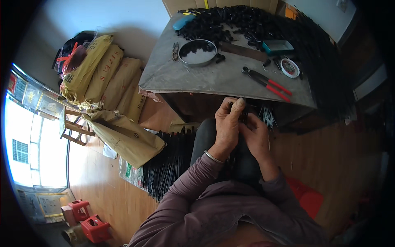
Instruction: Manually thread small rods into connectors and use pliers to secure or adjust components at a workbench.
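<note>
In front of the table edge, above my lap, my two hands are close together. My left hand (227, 125) is closed, its thumb pressed against the fingers, on a small black part (244, 100) whose dark end shows at the thumb tip. My right hand (256, 138) is curled just beside and below it, fingers bent round the same dark piece. Most of the piece is hidden by the fingers, so its full shape cannot be made out. Nearest on the table are pliers with red handles (269, 85), lying with their jaws pointing away to the left.
The grey table (164, 76) bears a heap of black parts (230, 20), a round metal pan (197, 64), a teal tray (277, 52) and a small white dish (290, 68). Long black rods (325, 61) hang over its right side; more rods (164, 164) lie left of my legs, near stacked sacks (109, 74).
</note>
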`<state>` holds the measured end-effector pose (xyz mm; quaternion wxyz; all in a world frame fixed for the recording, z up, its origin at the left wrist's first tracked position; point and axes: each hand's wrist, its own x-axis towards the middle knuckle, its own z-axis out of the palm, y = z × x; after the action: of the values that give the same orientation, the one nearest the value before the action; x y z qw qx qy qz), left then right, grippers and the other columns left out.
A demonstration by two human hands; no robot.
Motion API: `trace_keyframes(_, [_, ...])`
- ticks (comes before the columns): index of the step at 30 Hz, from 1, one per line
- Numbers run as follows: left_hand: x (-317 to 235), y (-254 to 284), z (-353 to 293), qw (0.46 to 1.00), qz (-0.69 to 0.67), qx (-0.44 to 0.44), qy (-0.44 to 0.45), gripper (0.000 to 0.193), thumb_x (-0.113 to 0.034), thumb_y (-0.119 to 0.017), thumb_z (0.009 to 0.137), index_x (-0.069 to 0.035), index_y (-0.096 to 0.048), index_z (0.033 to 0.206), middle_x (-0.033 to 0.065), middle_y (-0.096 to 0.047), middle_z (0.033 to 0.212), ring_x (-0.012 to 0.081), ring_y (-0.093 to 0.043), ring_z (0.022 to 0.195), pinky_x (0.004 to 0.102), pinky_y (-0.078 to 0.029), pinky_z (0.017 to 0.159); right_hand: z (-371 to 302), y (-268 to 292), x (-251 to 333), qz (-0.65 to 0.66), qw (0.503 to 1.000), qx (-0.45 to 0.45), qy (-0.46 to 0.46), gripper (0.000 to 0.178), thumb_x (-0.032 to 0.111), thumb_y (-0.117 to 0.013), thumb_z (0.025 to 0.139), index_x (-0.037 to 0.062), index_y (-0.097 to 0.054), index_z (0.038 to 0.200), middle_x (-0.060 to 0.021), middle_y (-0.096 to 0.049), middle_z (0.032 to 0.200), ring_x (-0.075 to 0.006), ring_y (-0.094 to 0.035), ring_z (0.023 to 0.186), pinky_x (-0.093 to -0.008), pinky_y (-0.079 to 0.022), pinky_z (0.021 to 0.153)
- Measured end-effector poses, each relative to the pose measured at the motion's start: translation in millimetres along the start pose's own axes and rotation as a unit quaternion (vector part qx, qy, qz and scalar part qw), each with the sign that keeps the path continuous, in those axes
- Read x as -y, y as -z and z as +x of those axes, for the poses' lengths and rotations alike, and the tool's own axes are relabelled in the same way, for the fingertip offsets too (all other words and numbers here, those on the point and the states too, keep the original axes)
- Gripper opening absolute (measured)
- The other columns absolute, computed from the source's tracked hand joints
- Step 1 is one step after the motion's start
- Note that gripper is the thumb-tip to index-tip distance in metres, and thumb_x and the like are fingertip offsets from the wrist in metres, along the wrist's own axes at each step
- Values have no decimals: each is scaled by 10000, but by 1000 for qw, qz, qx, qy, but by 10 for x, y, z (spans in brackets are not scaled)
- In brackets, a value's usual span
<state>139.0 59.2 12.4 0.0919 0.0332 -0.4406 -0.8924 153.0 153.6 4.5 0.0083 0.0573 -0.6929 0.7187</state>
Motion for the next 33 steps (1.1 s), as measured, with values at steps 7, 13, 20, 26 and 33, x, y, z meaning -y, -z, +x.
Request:
trace_keyframes(7, [-85, 123, 182, 997, 48, 48, -22, 151, -200, -611, 932, -63, -593, 871, -56, -542, 810, 33, -472, 758, 211, -399, 684, 228, 51, -91, 12, 998, 56, -36, 55, 48, -663, 849, -2, -656, 869, 22, -614, 710, -20, -527, 655, -191, -412, 578])
trace_keyframes(13, [-561, 699, 1702, 807, 508, -1, -300, 176, -182, -620, 866, -19, -643, 927, 140, -640, 920, 273, -619, 800, 368, -484, 702, 364, 23, 7, 45, 990, 104, -83, 99, 68, -691, 853, 4, -652, 917, 8, -632, 784, -39, -575, 727, -191, -460, 639])
trace_keyframes(20, [-564, 1081, 2842, 539, 810, 30, -229, 166, -151, -631, 788, -24, -642, 894, 186, -603, 980, 365, -613, 903, 440, -491, 781, 600, 115, -251, 98, 978, 142, -119, 113, 29, -647, 864, -6, -629, 970, -51, -653, 908, -120, -633, 813, -270, -543, 720])
trace_keyframes(26, [-658, 1024, 2705, 578, 783, 69, -217, 197, -174, -647, 802, -14, -606, 910, 177, -619, 938, 351, -618, 867, 437, -480, 758, 723, 112, -265, 134, 973, 132, -136, 92, 23, -644, 860, -12, -630, 945, -64, -654, 879, -143, -637, 792, -283, -541, 702])
trace_keyframes(33, [-780, 387, 1554, 923, 250, 237, 171, 166, -172, -634, 893, -36, -574, 968, 15, -587, 846, 108, -580, 798, 252, -468, 702, 785, 104, -286, 131, 974, 123, -136, 107, 57, -662, 846, -17, -648, 921, -52, -648, 816, -116, -606, 708, -257, -494, 640])
